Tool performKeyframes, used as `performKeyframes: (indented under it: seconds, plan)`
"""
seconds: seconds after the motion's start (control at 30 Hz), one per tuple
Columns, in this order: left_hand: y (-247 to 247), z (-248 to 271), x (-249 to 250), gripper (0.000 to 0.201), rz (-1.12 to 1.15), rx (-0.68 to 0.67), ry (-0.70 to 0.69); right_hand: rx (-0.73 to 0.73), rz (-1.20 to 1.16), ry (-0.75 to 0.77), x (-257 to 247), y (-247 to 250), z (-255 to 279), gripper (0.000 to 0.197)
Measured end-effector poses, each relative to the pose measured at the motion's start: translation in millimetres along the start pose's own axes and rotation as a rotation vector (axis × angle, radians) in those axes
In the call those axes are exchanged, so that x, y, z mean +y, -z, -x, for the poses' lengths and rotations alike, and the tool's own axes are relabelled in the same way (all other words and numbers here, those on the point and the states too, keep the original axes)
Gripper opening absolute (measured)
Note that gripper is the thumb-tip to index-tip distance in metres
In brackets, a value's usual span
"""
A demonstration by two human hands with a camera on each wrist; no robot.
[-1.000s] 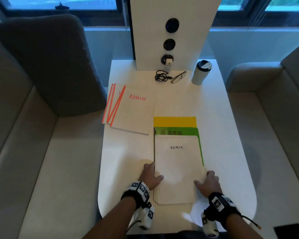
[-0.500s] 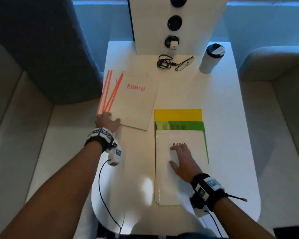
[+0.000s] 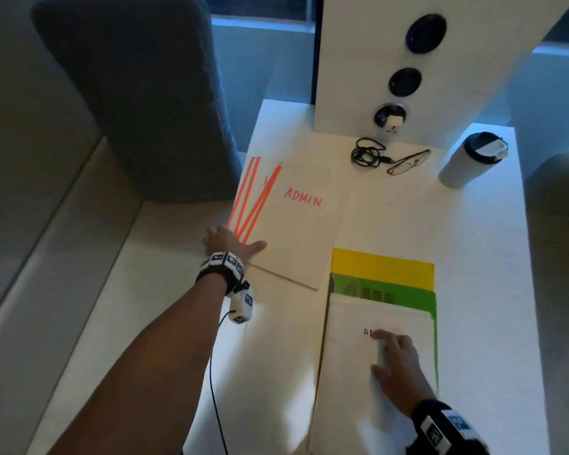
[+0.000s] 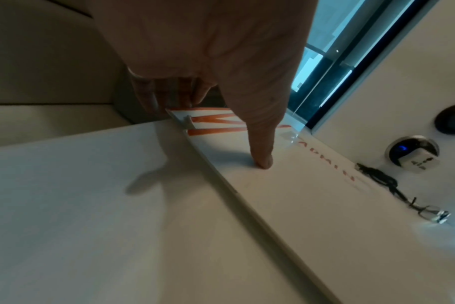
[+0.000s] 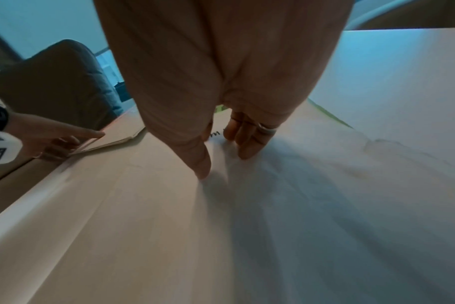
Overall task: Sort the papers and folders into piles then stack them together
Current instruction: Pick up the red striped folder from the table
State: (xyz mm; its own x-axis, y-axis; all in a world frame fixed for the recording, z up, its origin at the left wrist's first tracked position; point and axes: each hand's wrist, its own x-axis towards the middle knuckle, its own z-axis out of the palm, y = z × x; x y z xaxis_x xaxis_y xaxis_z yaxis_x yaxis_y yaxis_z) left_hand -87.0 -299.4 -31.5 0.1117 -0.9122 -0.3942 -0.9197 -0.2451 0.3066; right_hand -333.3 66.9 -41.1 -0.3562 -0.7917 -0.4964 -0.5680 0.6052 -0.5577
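Orange-striped ADMIN folders: thin, light, bendy card, likely slick on the worktop; best pinched at the near corner, where the left hand sets thumb on top, fingers curled beneath. Right hand presses straight fingers flat on the white papers, well apart. Only the wrist views show those underside fingers.

At five o'clock on the table, the right hand covers most of the black word on the top sheet; only an "A" shows. Under it, only strips of the green folder and yellow folder show. At ten o'clock the left hand tucks its fingers out of sight under the striped folders. The green folder's dark print is too blurred to read.
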Motion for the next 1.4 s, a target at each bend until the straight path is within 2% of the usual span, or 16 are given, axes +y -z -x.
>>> performKeyframes:
  seconds: [0.17,0.23,0.33,0.43,0.5,0.6,0.7,0.77,0.83,0.9,0.97,1.03,1.07,1.13,1.27,1.4]
  plan:
    - [-0.6,2.8,-4.5,0.117,0.169,0.010,0.025,0.005,-0.006,-0.012,1.2,-4.4,-1.8,0.067]
    - [3.5,10.7,-12.9,0.096,0.375,-0.089,0.061,-0.001,0.026,0.002,0.7,-1.8,-0.4,0.065]
    - [12.7,35.9,-38.9,0.062,0.656,-0.337,0.112,-0.001,0.054,0.010,-1.5,3.2,2.7,0.059]
    - [25.1,71.1,-76.0,0.057,0.879,-0.496,0.140,0.077,0.034,0.063,-9.2,1.0,6.3,0.046]
    - [35.1,101.0,-101.2,0.061,0.996,-0.547,0.161,0.099,-0.083,0.049,-27.7,0.5,11.8,0.047]
    - [42.7,152.9,-140.9,0.079,1.022,-0.577,0.159,-0.004,-0.373,-0.050,-78.9,1.5,22.4,0.076]
    - [46.0,207.7,-170.7,0.082,0.924,-0.674,0.054,-0.143,-0.687,-0.135,-120.5,-8.8,29.3,0.067]
    - [50.7,237.3,-174.4,0.069,0.806,-0.754,-0.070,-0.103,-0.818,-0.186,-132.0,-23.4,30.2,0.073]
    - [53.3,256.1,-175.1,0.068,0.677,-0.795,-0.202,-0.012,-0.807,-0.212,-134.2,-37.6,34.7,0.088]
    - [42.5,257.0,-187.9,0.080,0.605,-0.784,-0.303,0.093,-0.773,-0.170,-136.7,-42.6,49.4,0.085]
    - [26.6,252.5,-199.3,0.091,0.598,-0.703,-0.333,0.142,-0.781,-0.106,-140.7,-35.8,67.6,0.070]
    - [19.4,252.6,-197.3,0.085,0.612,-0.593,-0.342,0.137,-0.825,0.012,-146.1,-24.7,91.9,0.050]
    - [18.9,253.3,-190.7,0.079,0.626,-0.537,-0.366,0.141,-0.850,0.049,-146.0,-20.9,100.4,0.047]
    - [21.6,257.2,-169.8,0.067,0.648,-0.464,-0.398,0.172,-0.872,0.090,-146.7,-14.0,115.8,0.045]
    - [17.8,260.8,-140.1,0.054,0.704,-0.420,-0.356,0.225,-0.852,0.154,-143.2,-13.6,134.5,0.041]
    - [16.3,269.1,-131.7,0.062,0.677,-0.451,-0.385,0.211,-0.834,0.165,-126.6,-21.0,137.3,0.050]
